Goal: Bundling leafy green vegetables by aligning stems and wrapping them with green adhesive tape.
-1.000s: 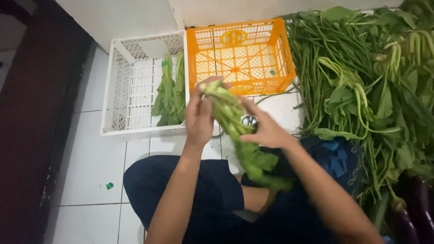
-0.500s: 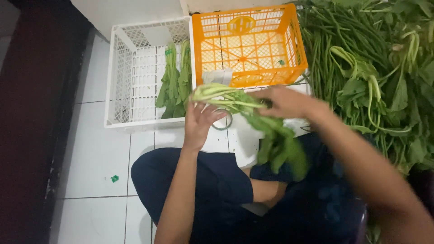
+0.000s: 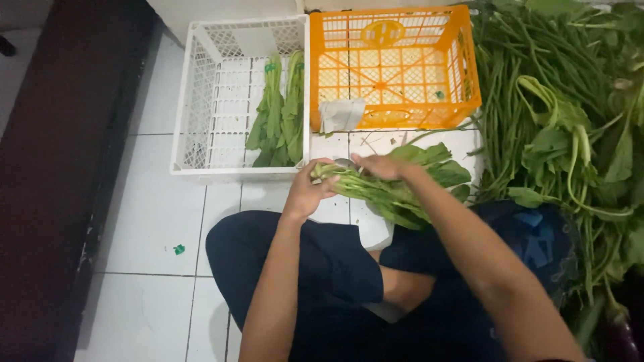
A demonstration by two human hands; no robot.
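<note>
I sit cross-legged on a white tiled floor. A bunch of leafy greens (image 3: 396, 189) lies sideways in front of me, stems to the left, leaves to the right. My left hand (image 3: 307, 193) grips the stem end. My right hand (image 3: 380, 165) rests on top of the stems near the middle of the bunch. A small roll-like thing shows just behind the stems, partly hidden.
A white plastic crate (image 3: 201, 100) at the back left holds two tied bunches of greens (image 3: 278, 114). An orange crate (image 3: 463, 74) beside it holds a piece of white paper. A big heap of loose greens and long beans (image 3: 563, 114) fills the right side. A dark wooden edge runs along the left.
The bunch has swung from upright to lying sideways and lower. My left hand has shifted to the stem end, and my right hand has come onto the stems.
</note>
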